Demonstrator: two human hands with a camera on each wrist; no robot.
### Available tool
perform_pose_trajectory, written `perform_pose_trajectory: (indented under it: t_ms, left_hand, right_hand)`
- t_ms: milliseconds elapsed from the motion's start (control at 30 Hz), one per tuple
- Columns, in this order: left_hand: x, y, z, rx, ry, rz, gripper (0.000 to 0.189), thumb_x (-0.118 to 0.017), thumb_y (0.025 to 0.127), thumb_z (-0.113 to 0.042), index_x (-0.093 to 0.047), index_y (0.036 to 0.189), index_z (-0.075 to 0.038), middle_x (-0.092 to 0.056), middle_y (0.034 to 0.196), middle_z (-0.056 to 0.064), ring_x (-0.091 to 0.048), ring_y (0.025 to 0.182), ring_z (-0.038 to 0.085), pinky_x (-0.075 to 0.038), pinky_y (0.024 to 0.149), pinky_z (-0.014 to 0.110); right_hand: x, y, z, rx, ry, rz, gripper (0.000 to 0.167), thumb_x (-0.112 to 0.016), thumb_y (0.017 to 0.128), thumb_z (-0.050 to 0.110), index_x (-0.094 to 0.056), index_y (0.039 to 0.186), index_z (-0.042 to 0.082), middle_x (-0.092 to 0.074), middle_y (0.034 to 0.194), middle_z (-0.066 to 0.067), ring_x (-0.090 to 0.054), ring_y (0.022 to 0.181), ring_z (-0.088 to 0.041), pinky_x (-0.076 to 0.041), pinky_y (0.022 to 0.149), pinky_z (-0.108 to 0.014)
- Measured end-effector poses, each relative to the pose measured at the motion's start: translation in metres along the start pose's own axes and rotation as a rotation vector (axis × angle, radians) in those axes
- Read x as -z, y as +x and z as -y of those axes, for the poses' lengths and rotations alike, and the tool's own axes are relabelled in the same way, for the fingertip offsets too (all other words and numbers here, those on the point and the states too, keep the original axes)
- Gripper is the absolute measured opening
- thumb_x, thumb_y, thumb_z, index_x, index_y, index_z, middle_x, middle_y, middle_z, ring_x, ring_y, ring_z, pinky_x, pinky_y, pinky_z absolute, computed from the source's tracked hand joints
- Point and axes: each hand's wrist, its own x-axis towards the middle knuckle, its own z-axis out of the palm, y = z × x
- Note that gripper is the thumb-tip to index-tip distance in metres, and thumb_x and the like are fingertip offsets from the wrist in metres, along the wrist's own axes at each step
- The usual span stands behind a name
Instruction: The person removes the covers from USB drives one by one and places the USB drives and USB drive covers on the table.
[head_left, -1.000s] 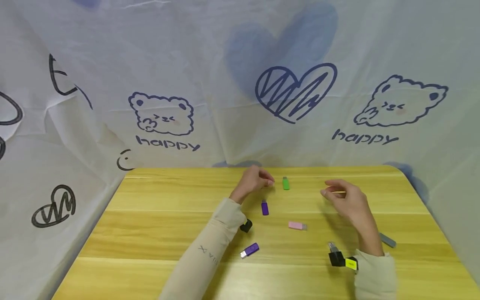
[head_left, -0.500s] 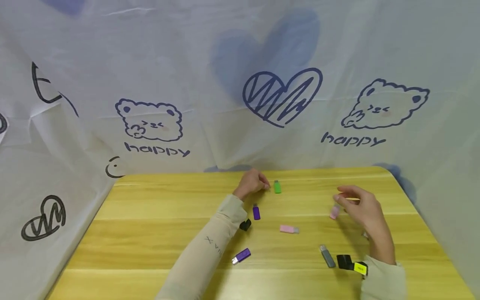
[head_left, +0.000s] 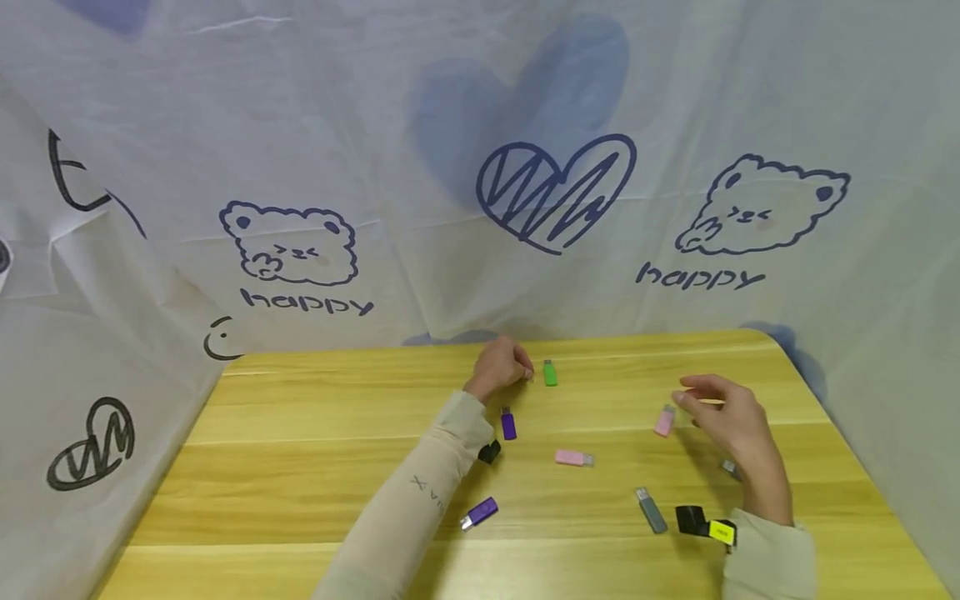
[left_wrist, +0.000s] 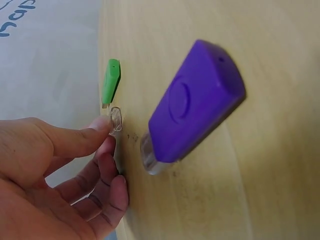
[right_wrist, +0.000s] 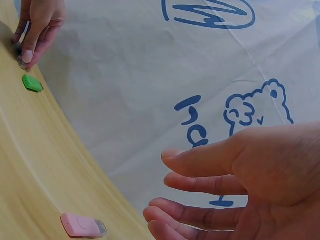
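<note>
My left hand (head_left: 501,368) is at the far side of the table, just left of a green USB stick (head_left: 551,373). In the left wrist view, its thumb and forefinger pinch a small clear plastic cap (left_wrist: 116,120) close to the green stick's plug end. A purple USB stick (left_wrist: 195,100) lies to the right of that hand there. My right hand (head_left: 731,421) hovers over the right side of the table, fingers loosely bent and apart, with nothing in them. By its thumb tip, in the head view, lies a pink USB stick (head_left: 664,421).
Around the middle lie another pink USB stick (head_left: 572,457) and, nearer, a second purple one (head_left: 480,513). A grey stick (head_left: 651,510) is at front right; another grey one (head_left: 731,469) is partly hidden by the right wrist. A printed cloth (head_left: 420,250) hangs behind the table.
The head view has shifted. My right hand has drawn away to the right, and the pink stick beside it now shows. My left hand stays by the green stick.
</note>
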Motion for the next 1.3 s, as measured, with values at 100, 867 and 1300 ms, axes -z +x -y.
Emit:
perform_pose_trajectory:
  t_ms: [100,867,1300]
  left_hand:
    - [0.001,-0.001,0.004,-0.015,-0.040,-0.009,0.006,-0.081,0.089,-0.008,-0.082,0.091,-0.002,-0.077,0.090,0.008,-0.069,0.087,0.024,-0.056,0.079,0.034]
    - [0.027,-0.094,0.034,-0.188,-0.359,-0.309,0.023,-0.067,0.101,-0.010,-0.072,0.122,-0.005,-0.071,0.106,0.012,-0.069,0.095,0.030,-0.059,0.080,0.041]
    - [0.039,-0.108,0.044,-0.141,-0.410,-0.338,0.025,-0.067,0.102,-0.013,-0.071,0.126,-0.007,-0.070,0.109,0.009,-0.068,0.099,0.026,-0.058,0.084,0.038]
  right_hand:
    - [-0.002,0.002,0.000,0.002,-0.012,0.006,0.051,-0.062,0.105,0.030,-0.056,0.138,-0.008,-0.060,0.127,-0.031,-0.066,0.109,-0.046,-0.060,0.074,-0.030]
    - [-0.021,0.012,-0.007,-0.077,-0.135,0.023,0.054,-0.059,0.104,0.027,-0.049,0.142,-0.009,-0.054,0.131,-0.036,-0.057,0.116,-0.051,-0.053,0.086,-0.055]
    - [-0.034,0.019,-0.013,-0.095,-0.211,0.047,0.059,-0.063,0.099,0.026,-0.046,0.140,-0.012,-0.055,0.125,-0.042,-0.055,0.110,-0.054,-0.048,0.090,-0.063]
